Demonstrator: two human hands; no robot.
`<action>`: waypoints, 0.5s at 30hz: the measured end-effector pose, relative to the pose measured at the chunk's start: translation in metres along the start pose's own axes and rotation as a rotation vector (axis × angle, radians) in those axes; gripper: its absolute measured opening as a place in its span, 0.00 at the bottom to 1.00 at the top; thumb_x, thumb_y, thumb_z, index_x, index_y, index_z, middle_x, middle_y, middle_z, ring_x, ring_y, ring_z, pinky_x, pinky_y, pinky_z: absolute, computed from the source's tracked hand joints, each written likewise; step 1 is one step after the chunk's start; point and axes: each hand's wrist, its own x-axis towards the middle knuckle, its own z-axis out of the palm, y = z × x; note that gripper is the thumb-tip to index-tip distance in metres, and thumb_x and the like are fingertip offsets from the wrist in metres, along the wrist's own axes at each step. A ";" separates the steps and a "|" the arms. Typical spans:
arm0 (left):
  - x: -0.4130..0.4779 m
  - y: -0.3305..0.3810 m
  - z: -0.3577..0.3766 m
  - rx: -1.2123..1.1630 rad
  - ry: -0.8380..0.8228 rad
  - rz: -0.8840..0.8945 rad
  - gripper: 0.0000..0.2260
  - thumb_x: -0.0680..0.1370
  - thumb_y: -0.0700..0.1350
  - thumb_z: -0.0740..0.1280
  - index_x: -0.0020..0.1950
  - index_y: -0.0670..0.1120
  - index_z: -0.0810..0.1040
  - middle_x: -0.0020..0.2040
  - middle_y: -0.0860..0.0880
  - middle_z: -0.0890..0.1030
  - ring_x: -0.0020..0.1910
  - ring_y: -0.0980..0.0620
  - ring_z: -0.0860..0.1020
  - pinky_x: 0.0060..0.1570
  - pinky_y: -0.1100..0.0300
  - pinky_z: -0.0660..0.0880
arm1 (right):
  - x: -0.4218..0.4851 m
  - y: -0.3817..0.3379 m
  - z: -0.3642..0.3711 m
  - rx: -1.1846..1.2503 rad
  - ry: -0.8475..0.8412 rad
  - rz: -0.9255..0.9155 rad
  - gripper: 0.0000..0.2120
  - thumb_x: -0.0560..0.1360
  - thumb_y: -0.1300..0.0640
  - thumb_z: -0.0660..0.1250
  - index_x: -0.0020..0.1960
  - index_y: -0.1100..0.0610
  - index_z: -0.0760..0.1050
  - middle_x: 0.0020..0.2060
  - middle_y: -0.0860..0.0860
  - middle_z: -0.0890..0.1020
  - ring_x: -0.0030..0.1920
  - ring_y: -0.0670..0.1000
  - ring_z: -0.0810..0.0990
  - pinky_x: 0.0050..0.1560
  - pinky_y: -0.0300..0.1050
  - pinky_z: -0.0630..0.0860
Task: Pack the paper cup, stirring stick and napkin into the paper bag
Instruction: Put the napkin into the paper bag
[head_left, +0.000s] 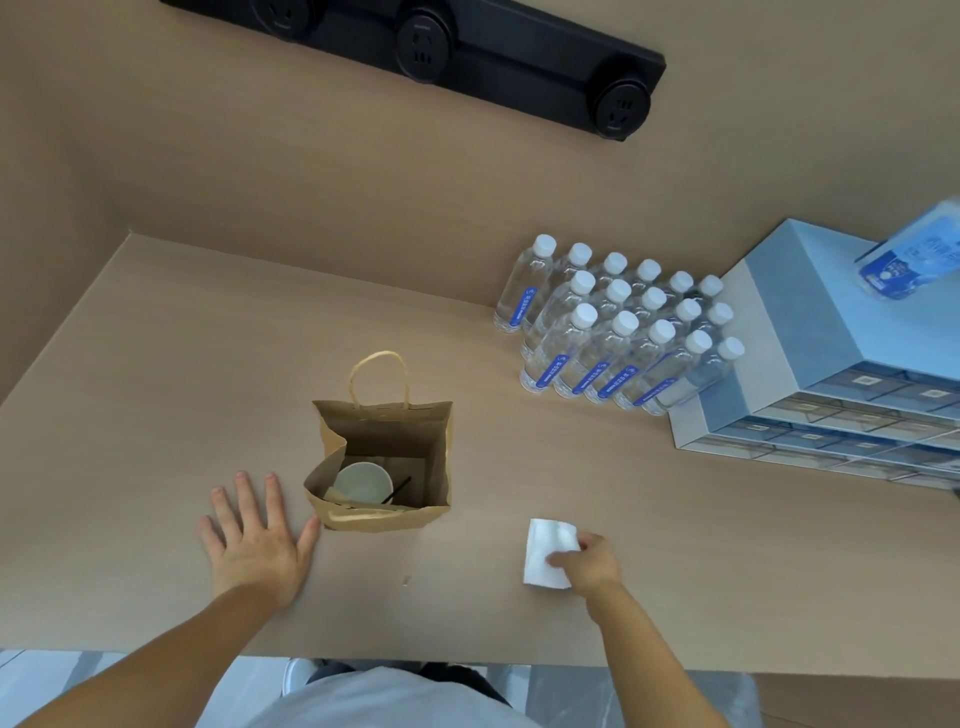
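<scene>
Looking down at the tabletop (156, 364), we see the brown paper bag (384, 467) standing upright and open near the middle, its twine handle raised at the far side. Inside it the paper cup (362, 484) sits upright toward the left, and the dark stirring stick (397, 490) leans just beside the cup's right rim. Our left hand (257, 540) lies flat on the tabletop with the fingers spread, palm down, its thumb touching or nearly touching the bag's lower left corner; we cannot tell which. Our right hand (589, 564) is to the right of the bag, apart from it, its fingers pinching the white napkin (545, 553) by its right edge; the napkin is outside the bag, at or just above the tabletop. Farther back on the right stand rows of water bottles (618, 322) with white caps, touching a pale blue drawer unit (810, 332).
</scene>
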 end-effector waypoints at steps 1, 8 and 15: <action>0.000 0.000 0.000 0.000 -0.007 -0.004 0.37 0.74 0.69 0.35 0.77 0.51 0.35 0.80 0.42 0.39 0.78 0.37 0.38 0.70 0.44 0.27 | -0.007 -0.007 -0.002 0.146 -0.080 0.020 0.18 0.67 0.71 0.72 0.57 0.67 0.78 0.41 0.58 0.83 0.39 0.56 0.80 0.36 0.44 0.76; -0.002 0.001 -0.003 -0.029 -0.033 -0.011 0.37 0.73 0.69 0.34 0.76 0.50 0.34 0.80 0.41 0.41 0.78 0.37 0.39 0.63 0.49 0.19 | -0.090 -0.090 -0.028 0.810 -0.622 -0.148 0.21 0.66 0.71 0.71 0.59 0.66 0.78 0.52 0.62 0.85 0.48 0.58 0.86 0.43 0.47 0.84; 0.000 0.000 0.003 -0.047 0.029 -0.016 0.37 0.73 0.69 0.33 0.76 0.49 0.32 0.79 0.42 0.37 0.77 0.37 0.36 0.71 0.42 0.28 | -0.198 -0.179 -0.020 0.021 -0.306 -0.873 0.07 0.73 0.60 0.69 0.46 0.65 0.80 0.31 0.50 0.76 0.31 0.48 0.71 0.31 0.46 0.70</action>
